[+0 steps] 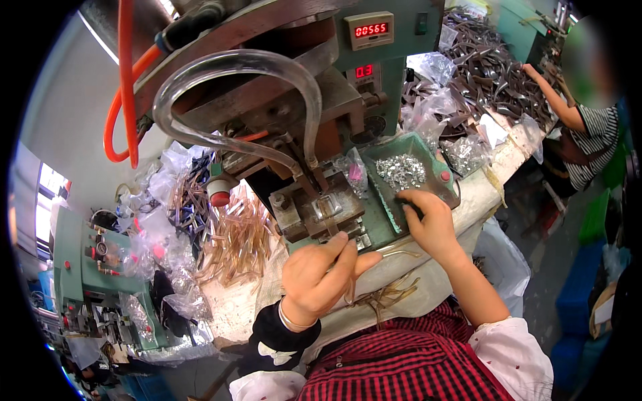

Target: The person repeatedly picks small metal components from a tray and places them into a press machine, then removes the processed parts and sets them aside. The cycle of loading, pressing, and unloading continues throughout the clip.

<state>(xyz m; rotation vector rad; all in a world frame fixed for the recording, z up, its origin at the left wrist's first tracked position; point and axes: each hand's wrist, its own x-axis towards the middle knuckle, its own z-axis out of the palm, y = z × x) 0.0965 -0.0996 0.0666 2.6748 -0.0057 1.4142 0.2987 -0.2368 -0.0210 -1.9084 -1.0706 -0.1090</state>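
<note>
My left hand (315, 273) is closed, thumb and fingers pinching a translucent amber eyeglass temple (332, 228). Its far end lies on the metal fixture (304, 212) of a green press, under the press head. Another pale curved temple (403, 252) sticks out to the right of my left thumb. Over the near edge of a green tray (382, 200) hovers my right hand (431, 224), its fingers bent with a gap between them; nothing shows in them. Small shiny metal parts (400, 172) are heaped in that tray. Several more temples (388, 295) rest on the cloth by my lap.
A pile of translucent temples (242, 244) lies left of the press, beside dark ones (190, 194) and plastic bags. Red buttons (219, 198) flank the fixture. A clear hose (234, 60) loops above. Dark temples (481, 73) cover the far right bench, where another person's arm (555, 97) reaches in.
</note>
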